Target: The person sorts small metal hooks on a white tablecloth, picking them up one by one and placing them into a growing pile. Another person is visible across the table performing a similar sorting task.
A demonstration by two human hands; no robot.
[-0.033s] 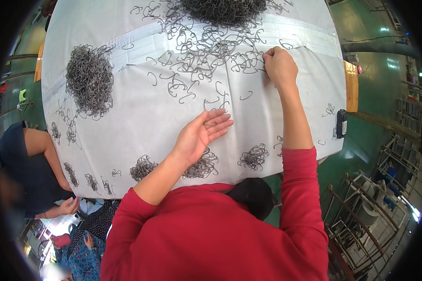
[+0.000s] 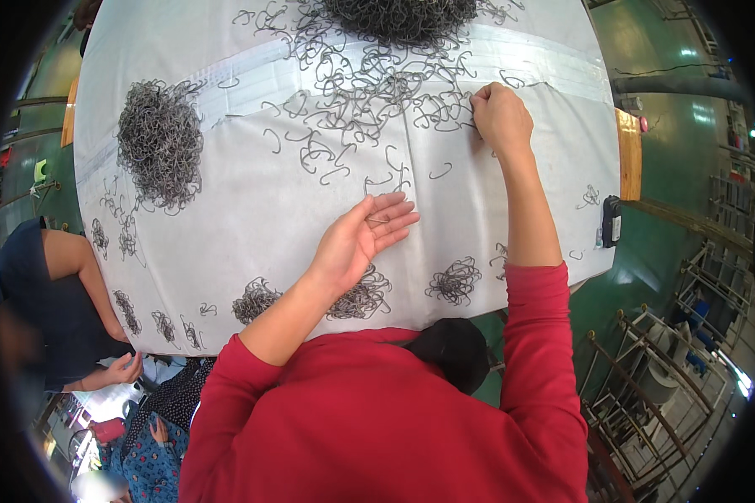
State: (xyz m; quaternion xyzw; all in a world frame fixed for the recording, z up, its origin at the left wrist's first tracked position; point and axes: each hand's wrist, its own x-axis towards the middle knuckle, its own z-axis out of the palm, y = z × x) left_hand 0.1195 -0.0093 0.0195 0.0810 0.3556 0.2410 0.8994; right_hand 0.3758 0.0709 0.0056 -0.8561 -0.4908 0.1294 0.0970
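Observation:
Palm up over the middle of the white-covered table, my left hand (image 2: 356,239) is open, its fingers stretched out. A thin piece of wire (image 2: 378,220) appears to lie across those fingers. Farther out and to the right, my right hand (image 2: 502,120) is closed in a pinch, fingertips down at the right edge of many scattered wire hooks (image 2: 369,105). What the pinch holds is hidden. A dense heap of dark hooks (image 2: 403,17) stands at the far edge of view. Near my left forearm are small piles of hooks (image 2: 361,298), partly covered by it.
Another large heap of hooks (image 2: 159,142) sits at the left, with small piles along the left and near edges. A small black box-like object (image 2: 611,222) is at the table's right edge. A person's hand (image 2: 124,369) rests beside the table at lower left.
My left hand has shifted very slightly up and right. My right hand stays in the same place at the scattered hooks.

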